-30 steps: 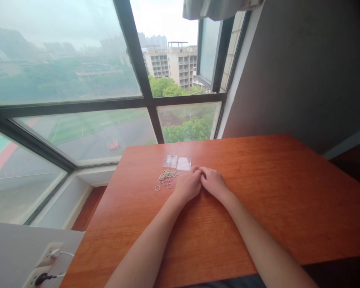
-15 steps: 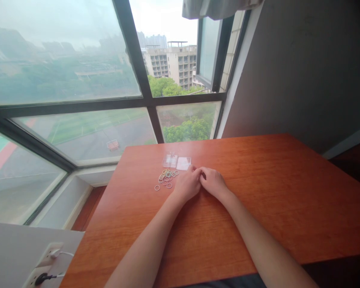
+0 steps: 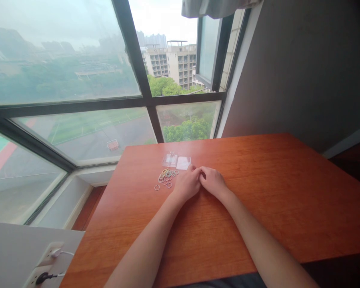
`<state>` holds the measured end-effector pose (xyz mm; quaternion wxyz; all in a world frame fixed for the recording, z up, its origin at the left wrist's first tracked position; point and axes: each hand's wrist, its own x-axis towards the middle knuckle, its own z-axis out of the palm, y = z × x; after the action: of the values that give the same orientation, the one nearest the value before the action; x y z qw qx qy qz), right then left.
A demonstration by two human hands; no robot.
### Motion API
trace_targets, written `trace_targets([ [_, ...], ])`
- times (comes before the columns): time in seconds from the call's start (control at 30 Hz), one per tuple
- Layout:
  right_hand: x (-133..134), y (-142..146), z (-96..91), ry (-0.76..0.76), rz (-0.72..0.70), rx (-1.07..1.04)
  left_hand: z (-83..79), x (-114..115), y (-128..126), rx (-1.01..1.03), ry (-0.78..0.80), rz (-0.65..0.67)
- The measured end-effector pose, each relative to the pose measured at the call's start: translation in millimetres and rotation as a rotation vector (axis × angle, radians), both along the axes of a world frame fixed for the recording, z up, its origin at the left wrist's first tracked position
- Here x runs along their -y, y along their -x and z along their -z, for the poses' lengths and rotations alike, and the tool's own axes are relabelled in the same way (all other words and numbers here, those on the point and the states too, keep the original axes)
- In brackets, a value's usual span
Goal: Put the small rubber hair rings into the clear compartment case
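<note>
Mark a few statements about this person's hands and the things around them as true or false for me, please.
1. The left hand and right hand are close together over the table. True.
2. The small rings lie to the right of both hands. False: they lie to the left of the left hand.
3. The clear box beyond the rings is open. True.
4. Every ring is the same colour. False: some look yellowish, others pinkish or silvery.
5. One window pane is swung open. True.
6. The wall sockets hold no plugs. False: a white plug and a black plug are in them.
</note>
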<state>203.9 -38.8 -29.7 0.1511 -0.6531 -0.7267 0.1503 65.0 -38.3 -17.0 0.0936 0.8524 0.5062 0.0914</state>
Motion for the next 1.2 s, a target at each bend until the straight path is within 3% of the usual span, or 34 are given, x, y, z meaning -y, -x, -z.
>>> trace_targets([
  [1.2,0.0,-0.8,1.4,-0.026,-0.009,-0.013,1.6,-1.2,0.9,0.023,-0.022,0.005],
])
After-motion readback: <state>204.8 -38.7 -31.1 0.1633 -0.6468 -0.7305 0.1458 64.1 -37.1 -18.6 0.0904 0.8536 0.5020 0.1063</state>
